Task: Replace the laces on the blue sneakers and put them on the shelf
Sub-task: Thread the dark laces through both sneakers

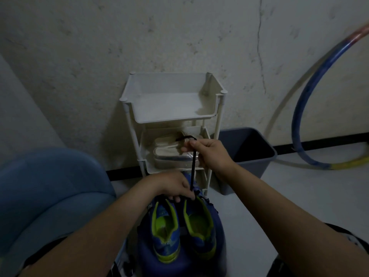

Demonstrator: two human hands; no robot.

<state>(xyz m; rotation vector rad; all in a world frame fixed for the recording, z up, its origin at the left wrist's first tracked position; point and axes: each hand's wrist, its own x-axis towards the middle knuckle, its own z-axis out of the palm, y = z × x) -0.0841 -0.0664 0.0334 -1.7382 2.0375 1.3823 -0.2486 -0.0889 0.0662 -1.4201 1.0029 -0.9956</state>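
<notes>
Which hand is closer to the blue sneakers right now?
Left. The left hand grips the blue sneakers at their front. The right hand is raised above them, in front of the shelf, holding the black lace taut.

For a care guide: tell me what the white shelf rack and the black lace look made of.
Shelf rack: likely matte white plastic, from moulded tray walls and capped posts. Black lace: probably woven textile, matte; thin, taut between right hand and sneaker.
</notes>
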